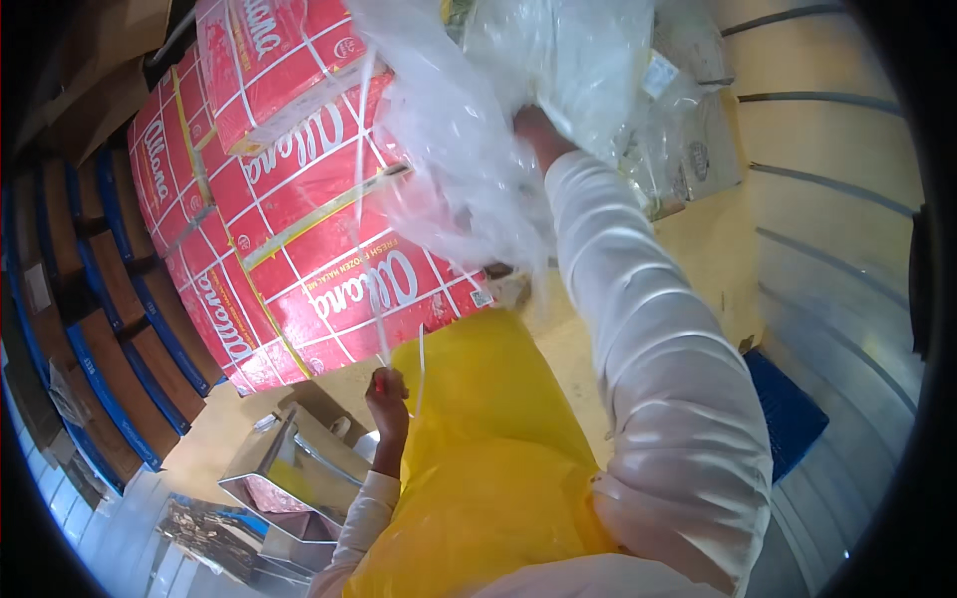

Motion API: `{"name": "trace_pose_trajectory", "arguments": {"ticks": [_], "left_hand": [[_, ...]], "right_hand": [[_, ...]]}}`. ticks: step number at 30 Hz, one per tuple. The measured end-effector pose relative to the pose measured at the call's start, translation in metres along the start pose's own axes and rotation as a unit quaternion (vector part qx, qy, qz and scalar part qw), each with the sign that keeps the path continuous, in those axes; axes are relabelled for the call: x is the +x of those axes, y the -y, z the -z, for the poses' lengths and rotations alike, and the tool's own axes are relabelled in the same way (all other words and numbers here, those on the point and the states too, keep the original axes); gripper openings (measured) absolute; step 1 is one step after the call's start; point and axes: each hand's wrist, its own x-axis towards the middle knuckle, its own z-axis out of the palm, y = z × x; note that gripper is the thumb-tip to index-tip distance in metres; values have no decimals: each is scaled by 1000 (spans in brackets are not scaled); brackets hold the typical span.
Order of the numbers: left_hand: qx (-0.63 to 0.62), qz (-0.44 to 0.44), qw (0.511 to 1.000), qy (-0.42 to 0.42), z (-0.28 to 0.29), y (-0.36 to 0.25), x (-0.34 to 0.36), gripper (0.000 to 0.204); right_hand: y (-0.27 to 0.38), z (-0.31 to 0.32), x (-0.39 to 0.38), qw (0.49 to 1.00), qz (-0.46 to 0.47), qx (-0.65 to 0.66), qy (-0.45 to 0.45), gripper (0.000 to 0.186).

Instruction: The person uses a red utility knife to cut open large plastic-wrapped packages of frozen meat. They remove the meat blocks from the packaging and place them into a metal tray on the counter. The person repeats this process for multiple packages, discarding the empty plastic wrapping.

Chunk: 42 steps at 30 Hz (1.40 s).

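Observation:
My left hand [387, 392] is low beside the red cartons, closed around a thin white strap [359, 189] that runs up across their front. My right hand [538, 130] reaches far forward, up against a bunched clear plastic sheet [454, 130]; its fingers are hidden there. The sheet hangs loosely over the right side of the stacked red cartons [349, 289], which have white grid lines and yellow straps. Another red carton [284, 65] lies on top of the stack. A loose strap end shows near my yellow apron [478, 429].
At left stand stacked brown cartons with blue edges [110, 399]. A metal cart [299, 463] is at my lower left, near a worn board [209, 538]. Plastic-wrapped pale cartons [698, 149] stand far right. A blue crate [783, 414] sits by the ribbed wall [837, 229].

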Motion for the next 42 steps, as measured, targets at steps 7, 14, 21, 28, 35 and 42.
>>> {"name": "trace_pose_trajectory", "arguments": {"ticks": [7, 14, 21, 28, 35, 42], "left_hand": [[37, -127, 982, 136, -105, -124, 37, 16], [65, -572, 813, 86, -255, -331, 72, 2], [188, -506, 836, 100, -367, -414, 108, 21], [263, -470, 841, 55, -230, -288, 151, 40], [290, -331, 898, -11, 4, -128, 243, 25], [350, -432, 805, -208, 52, -255, 437, 29]], "right_hand": [[-51, 3, 3, 949, -57, 308, 23, 99], [-4, 206, -228, 893, 146, 137, -403, 76], [-1, 153, -362, 745, 75, 368, -552, 34], [60, 68, -403, 832, 135, 343, -414, 30], [190, 68, -361, 811, 268, 395, -338, 32], [351, 65, -128, 783, 366, 391, -317, 42]]}}
